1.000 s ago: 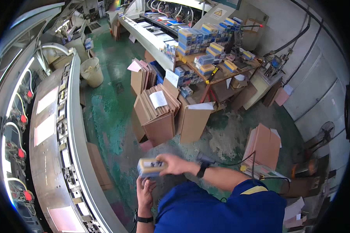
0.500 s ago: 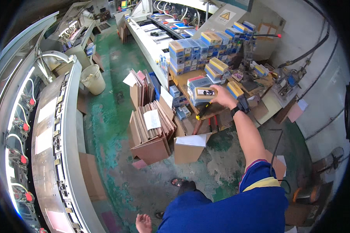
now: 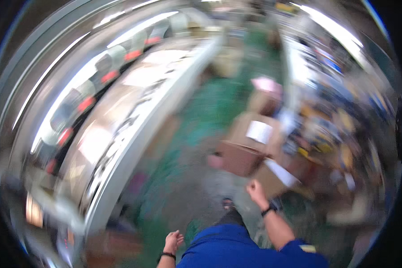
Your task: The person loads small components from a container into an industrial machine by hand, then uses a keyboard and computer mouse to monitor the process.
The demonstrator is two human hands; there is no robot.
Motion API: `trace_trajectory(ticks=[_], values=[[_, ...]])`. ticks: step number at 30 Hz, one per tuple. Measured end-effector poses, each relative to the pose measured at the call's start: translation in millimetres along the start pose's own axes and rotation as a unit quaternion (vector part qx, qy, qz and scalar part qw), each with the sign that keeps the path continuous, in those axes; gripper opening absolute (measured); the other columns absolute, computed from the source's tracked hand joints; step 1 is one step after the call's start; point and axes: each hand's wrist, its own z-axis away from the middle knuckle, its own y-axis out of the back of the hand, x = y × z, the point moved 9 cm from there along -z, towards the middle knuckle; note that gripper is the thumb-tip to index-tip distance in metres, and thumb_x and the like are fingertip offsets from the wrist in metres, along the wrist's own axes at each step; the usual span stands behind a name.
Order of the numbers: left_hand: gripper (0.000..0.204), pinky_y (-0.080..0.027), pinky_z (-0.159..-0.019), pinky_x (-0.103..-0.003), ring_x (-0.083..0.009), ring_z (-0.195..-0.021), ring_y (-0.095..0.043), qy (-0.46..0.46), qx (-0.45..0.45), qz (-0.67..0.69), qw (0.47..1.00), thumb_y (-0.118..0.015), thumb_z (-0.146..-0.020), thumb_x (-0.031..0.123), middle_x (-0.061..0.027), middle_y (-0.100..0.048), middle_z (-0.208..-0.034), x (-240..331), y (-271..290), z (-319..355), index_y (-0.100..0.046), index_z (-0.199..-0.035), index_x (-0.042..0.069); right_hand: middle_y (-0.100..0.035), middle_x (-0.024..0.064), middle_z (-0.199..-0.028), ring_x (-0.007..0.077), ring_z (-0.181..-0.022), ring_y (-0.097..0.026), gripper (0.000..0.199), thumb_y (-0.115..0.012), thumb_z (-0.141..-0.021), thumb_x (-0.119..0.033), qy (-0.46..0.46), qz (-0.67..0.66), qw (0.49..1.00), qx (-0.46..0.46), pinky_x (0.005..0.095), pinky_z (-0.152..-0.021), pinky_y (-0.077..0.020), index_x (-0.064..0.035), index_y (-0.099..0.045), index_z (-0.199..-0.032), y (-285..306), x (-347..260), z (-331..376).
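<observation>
The picture is heavily blurred by head motion. My right hand [image 3: 256, 191] hangs in front of my blue-clad body, fingers loosely curled with nothing in them, a dark band on the wrist. It is close to a stack of brown cardboard boxes [image 3: 250, 147] with a white sheet on top. My left hand [image 3: 173, 242] is low at the bottom edge, fingers apart and holding nothing, above the green floor [image 3: 196, 129].
A long pale curved machine or conveyor [image 3: 134, 107] with red spots runs along the left side. A cluttered workbench [image 3: 339, 116] with blurred coloured boxes lies on the right. The green floor aisle runs between them.
My right hand has let go of the small box it carried to the bench and pulled back near my body. The view has swung left toward the conveyor.
</observation>
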Motion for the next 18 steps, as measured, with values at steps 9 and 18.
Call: trace_trajectory(ticks=[9, 18], values=[[0.030, -0.051, -0.059, -0.033, -0.0184, -0.070, -0.062, -0.019, 0.270, 0.316, 0.909, -0.066, -0.098, 0.029, -0.0104, -0.064, -0.089, -243, 253, 128, -0.057, -0.105, 0.001, -0.073, 0.0130, -0.109, 0.0219, -0.101, -0.070, 0.040, -0.076, -0.085, -0.017, 0.239, 0.102, 0.670, -0.696, 0.0352, -0.091, -0.0553, -0.0016, -0.067, -0.122, -341, -202, 351], [0.031, -0.054, -0.067, -0.041, -0.0275, -0.076, -0.065, 0.035, 0.266, 0.616, 0.741, -0.062, -0.100, 0.030, -0.0144, -0.065, -0.087, -413, 266, 158, -0.055, -0.105, 0.001, -0.075, 0.0154, -0.087, 0.0338, -0.087, -0.072, 0.042, -0.076, -0.079, -0.049, 0.346, 0.499, 0.555, -0.569, 0.0450, -0.080, -0.0568, -0.0089, -0.079, -0.089, -454, -65, 295]])
